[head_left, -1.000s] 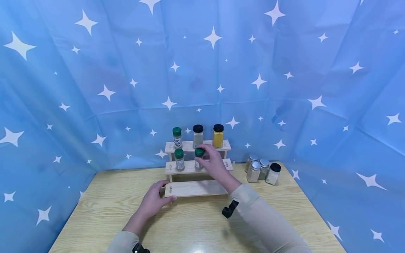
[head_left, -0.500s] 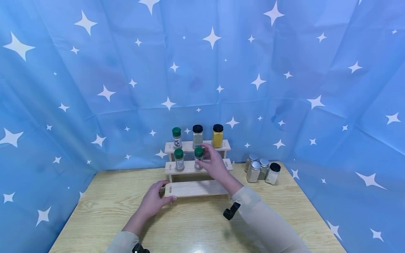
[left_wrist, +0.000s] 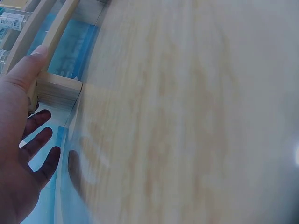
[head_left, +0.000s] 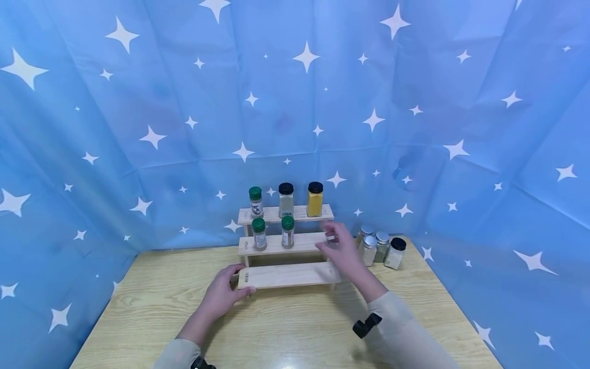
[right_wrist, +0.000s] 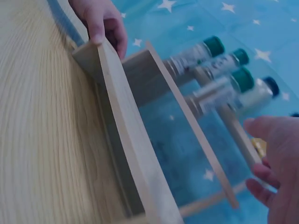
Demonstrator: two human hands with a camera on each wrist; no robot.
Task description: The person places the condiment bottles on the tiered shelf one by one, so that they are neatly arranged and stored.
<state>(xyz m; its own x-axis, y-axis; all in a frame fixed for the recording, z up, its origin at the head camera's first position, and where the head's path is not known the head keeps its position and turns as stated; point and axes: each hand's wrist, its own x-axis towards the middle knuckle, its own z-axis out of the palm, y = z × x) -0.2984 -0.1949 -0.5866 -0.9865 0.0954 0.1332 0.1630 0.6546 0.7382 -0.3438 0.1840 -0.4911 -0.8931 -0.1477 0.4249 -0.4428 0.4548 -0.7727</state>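
A three-step wooden spice rack (head_left: 288, 277) stands on the table. My left hand (head_left: 222, 291) holds the left end of its lowest step; the left wrist view shows the thumb (left_wrist: 28, 67) against the step's edge and other fingers spread below. My right hand (head_left: 344, 251) is in the air by the right end of the middle step, fingers apart, holding nothing. Two green-lidded spice jars stand upright on the middle step, one at the left (head_left: 259, 237) and one near the centre (head_left: 288, 233). The top step carries a green-lidded jar (head_left: 256, 202), a black-lidded pale jar (head_left: 286, 201) and a black-lidded yellow jar (head_left: 315, 200).
Right of the rack, several jars cluster on the table (head_left: 175, 292), including a silver-lidded one (head_left: 369, 251) and a black-lidded one (head_left: 395, 253). A blue star-patterned cloth (head_left: 276, 102) hangs behind and at both sides.
My right hand has let go of the central green-lidded jar and moved right, toward the jar cluster. The jar stays on the middle step. My left hand keeps its place.
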